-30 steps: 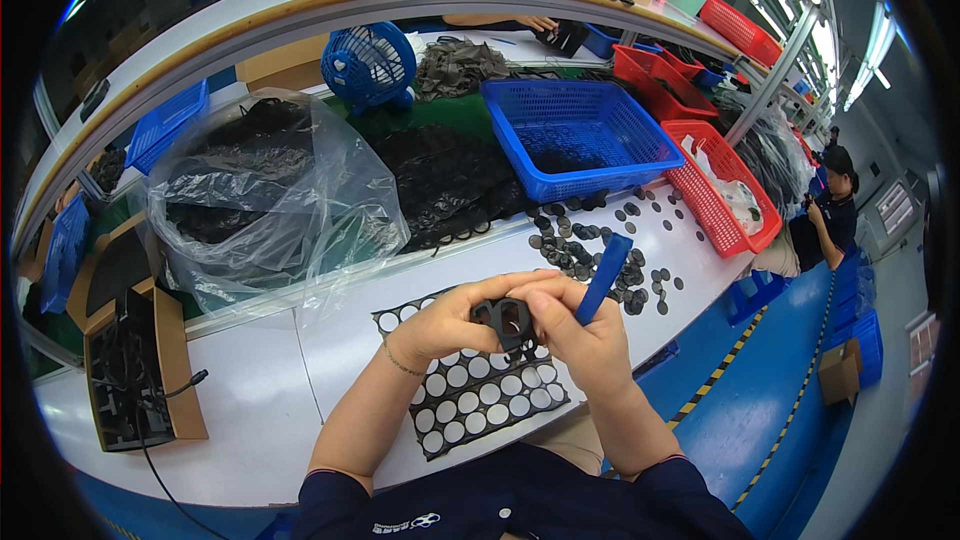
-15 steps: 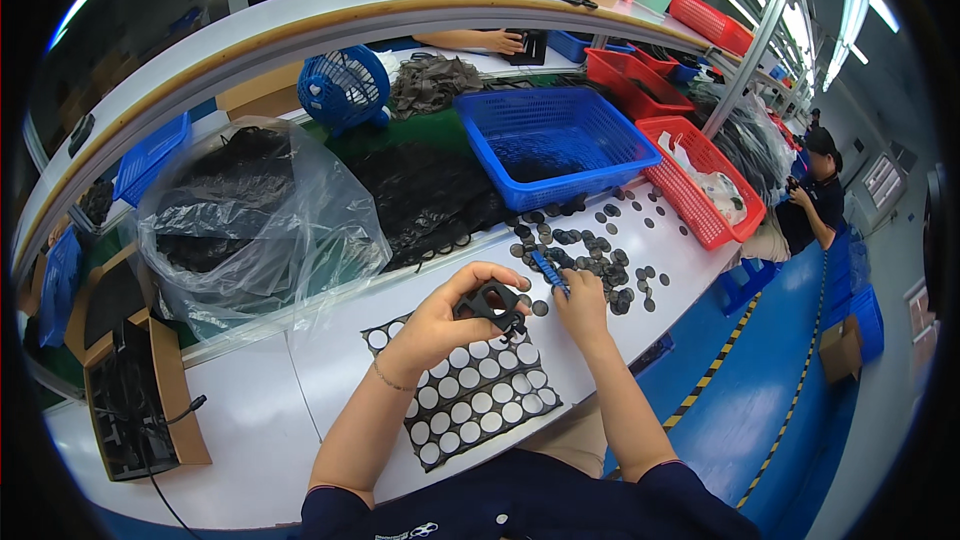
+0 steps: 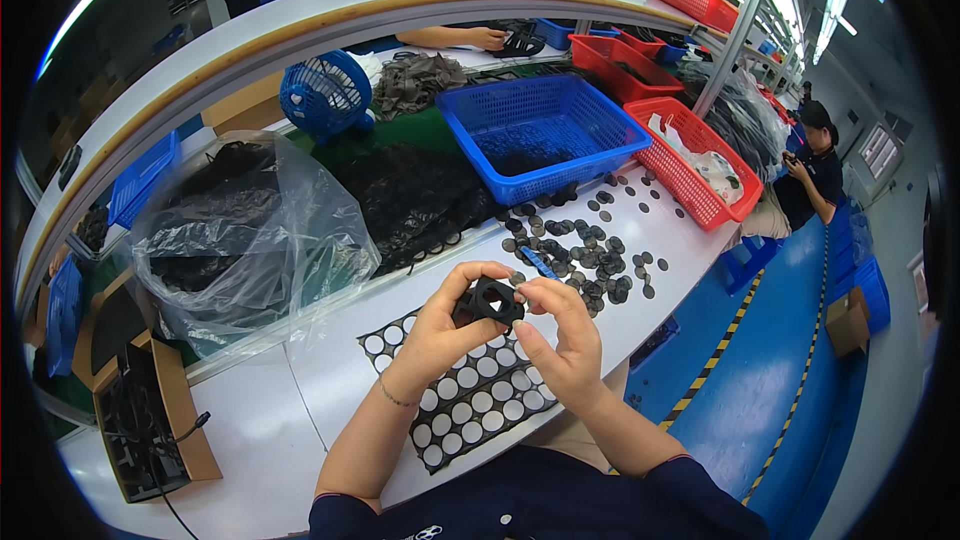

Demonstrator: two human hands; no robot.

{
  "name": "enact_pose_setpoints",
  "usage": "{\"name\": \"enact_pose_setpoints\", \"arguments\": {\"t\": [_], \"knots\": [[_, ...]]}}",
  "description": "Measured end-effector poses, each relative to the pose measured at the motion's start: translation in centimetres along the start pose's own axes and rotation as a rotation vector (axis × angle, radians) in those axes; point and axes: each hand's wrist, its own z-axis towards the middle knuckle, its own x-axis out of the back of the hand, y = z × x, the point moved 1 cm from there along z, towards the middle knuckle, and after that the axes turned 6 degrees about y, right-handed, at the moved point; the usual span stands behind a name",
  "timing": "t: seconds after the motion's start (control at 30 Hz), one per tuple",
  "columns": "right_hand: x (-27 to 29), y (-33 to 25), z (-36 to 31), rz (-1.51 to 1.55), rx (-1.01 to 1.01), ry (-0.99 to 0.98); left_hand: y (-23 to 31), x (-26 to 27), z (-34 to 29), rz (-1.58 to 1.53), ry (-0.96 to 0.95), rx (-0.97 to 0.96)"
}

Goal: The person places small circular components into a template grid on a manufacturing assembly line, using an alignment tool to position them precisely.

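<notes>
My left hand (image 3: 440, 332) is closed around a black plastic part (image 3: 494, 302) with a round opening, held above the table. My right hand (image 3: 566, 345) has come to its right edge, thumb and index finger curled against it. Whether those fingertips also pinch something small cannot be made out. A narrow blue ridged tool (image 3: 538, 262) lies among scattered dark round discs (image 3: 603, 258) just beyond my hands. Under my wrists is a dark sheet with rows of white round pieces (image 3: 467, 377), partly hidden by my left forearm.
A blue basket (image 3: 545, 183) and a red basket (image 3: 735, 208) stand behind the discs. Farther left are a clear bag of black material (image 3: 215, 230), a blue fan (image 3: 325, 95) and an open carton with cables (image 3: 185, 410). A co-worker (image 3: 812, 170) sits at right.
My right hand has left the blue tool on the table and moved left to the black part. My left hand still holds that part, now turned a little. The view has shifted slightly.
</notes>
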Motion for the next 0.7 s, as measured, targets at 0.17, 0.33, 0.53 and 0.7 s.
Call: {"name": "enact_pose_setpoints", "arguments": {"t": [0.17,0.33,0.53,0.7], "knots": [[-0.6,-1.2,0.5,-0.076,0.084,-0.005,-0.7,-0.1,-0.2,-0.030,-0.040,-0.028],[-0.8,-1.1,0.4,-0.175,0.133,-0.018,-1.8,0.1,-0.5,0.030,-0.056,-0.002],[0.3,-0.3,-0.1,-0.062,0.076,0.027,0.7,-0.7,-0.8,0.144,-0.077,0.098],[0.1,-0.3,-0.3,-0.147,0.220,0.099,2.0,-0.4,-1.2,-0.090,-0.032,-0.018]]}}
